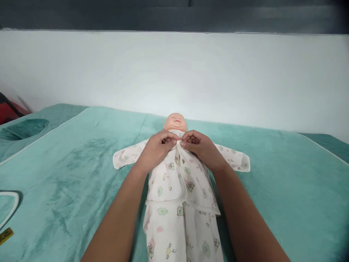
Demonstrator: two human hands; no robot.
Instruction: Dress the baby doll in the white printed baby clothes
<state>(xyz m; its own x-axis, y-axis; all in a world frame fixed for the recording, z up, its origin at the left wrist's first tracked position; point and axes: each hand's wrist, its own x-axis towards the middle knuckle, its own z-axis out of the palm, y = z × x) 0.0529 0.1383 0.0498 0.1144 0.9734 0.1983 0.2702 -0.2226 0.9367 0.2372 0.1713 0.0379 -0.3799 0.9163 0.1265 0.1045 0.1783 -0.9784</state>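
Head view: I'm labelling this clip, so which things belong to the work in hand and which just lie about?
In hand: left hand, right hand, both pinching the printed suit at its neck fastener, on the doll.
Lying about: teal blanket, yellow strip, red object at the left edge.

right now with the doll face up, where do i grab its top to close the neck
Pinch the two front edges of the top at the collar, under the chin, one per hand, coming from either side of the chest. The doll lies flat, head away, and the opening runs down its middle; the left hand and right hand pinch at the snap.
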